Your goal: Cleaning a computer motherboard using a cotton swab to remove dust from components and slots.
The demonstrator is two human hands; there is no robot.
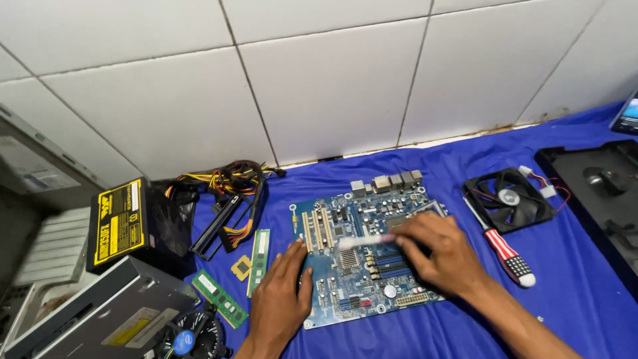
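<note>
Two hands: both at work on one blue motherboard (362, 256).
Motherboard: flat on the blue-covered surface (578, 299), mid-frame, sockets up so its face can be reached.
Left hand (279, 302): fingers spread flat, pressing the board's left edge, seemingly to steady it.
Right hand (442, 256): fingers pinched on a white brush (362, 241), bristles over the slots.
Spare parts: two green memory sticks (240, 279) left of the board; fan (510, 199) and red-handled screwdriver (505, 249) to its right; power supply (129, 223) far left.

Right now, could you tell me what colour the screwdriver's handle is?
The screwdriver handle is red and white striped, seen in the head view.
</note>
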